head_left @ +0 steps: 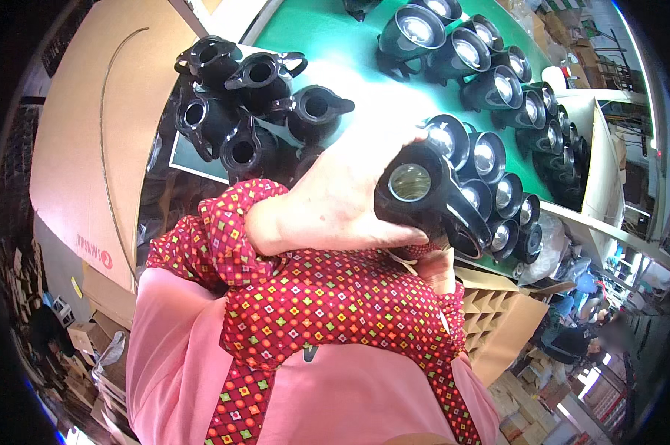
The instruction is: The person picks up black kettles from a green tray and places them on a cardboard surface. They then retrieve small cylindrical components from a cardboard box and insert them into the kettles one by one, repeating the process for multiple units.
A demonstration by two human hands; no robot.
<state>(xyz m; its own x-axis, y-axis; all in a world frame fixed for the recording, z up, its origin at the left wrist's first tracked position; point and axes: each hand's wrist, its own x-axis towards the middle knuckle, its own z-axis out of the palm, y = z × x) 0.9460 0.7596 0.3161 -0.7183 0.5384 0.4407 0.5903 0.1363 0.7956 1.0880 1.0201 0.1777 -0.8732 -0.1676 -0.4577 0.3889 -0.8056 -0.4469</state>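
Note:
My left hand point(342, 189) is wrapped round a black jug point(433, 194), thumb on the near side and fingers on the far side. The jug's round mouth faces up and shows a glassy, ringed inside. Its curved handle points to the lower right. Only the wrist and a bit of my right hand point(437, 271) show below the jug; its fingers are hidden behind the jug and the patterned sleeve. To the left of my left hand, several black jugs point(316, 105) with spouts and handles stand close together, mouths upward.
Several black flared housings point(468, 55) with shiny silvery insides stand in rows on the green tabletop point(305, 30). A large cardboard sheet point(75, 148) rises at the left. At the lower right is an open carton with cardboard dividers point(487, 315). A person point(572, 341) is farther back.

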